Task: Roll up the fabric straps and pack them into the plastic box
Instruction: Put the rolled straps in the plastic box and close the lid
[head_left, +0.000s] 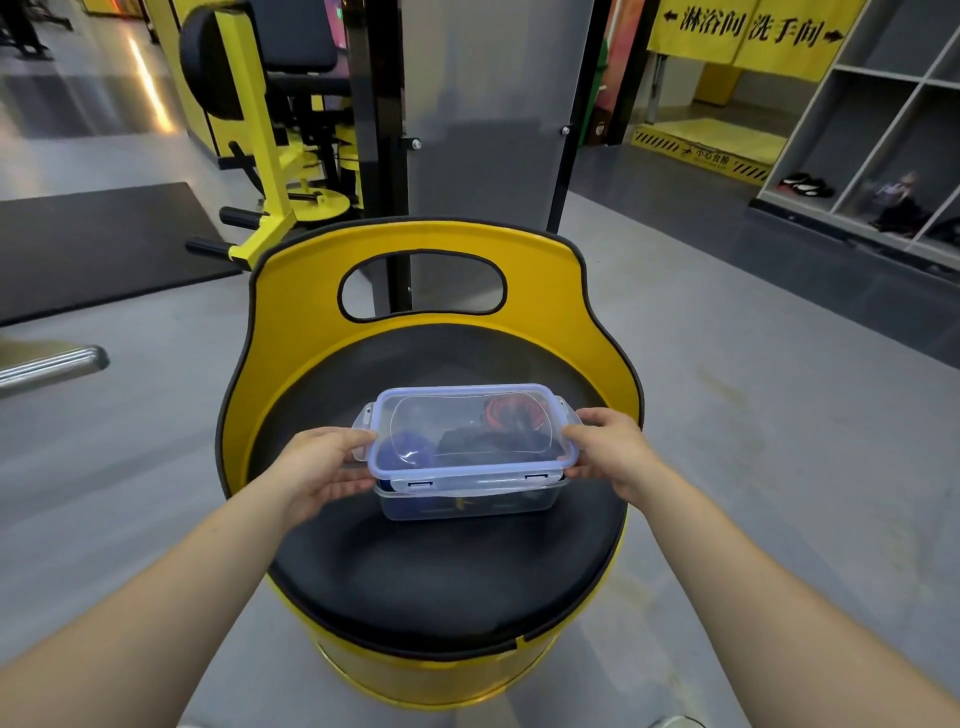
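Clear plastic with a pale blue rim: the lid (467, 434) sits on top of the box (467, 499), and the box stands on the black padded seat (441, 582) of a yellow barrel chair (431, 244). Through the lid the straps (498, 431) show as dark bundles inside, one blue at the left, black in the middle and a red-and-black one toward the far right; whether each is neatly rolled cannot be told through the plastic. The left hand (319, 467) grips the lid's left end, thumb curled over the top edge by the side clip (363, 421) and fingers underneath. The right hand (605, 441) holds the right end the same way, thumb on the rim and fingers wrapped below. The lid looks slightly askew on the box, its near edge overhanging the front wall, and the two front clips hang unlatched, so it seems laid on rather than sealed. Judging by this, the packing itself is finished and the step in hand is closing the box. The next move likely calls for squaring the lid over the rim, pressing it down evenly at both ends, then snapping each clip shut in turn. The straps lie close under the lid, so one could catch in the rim and keep it from seating. Beyond the chair stand yellow gym machines (270, 130) and grey shelves (883, 130).
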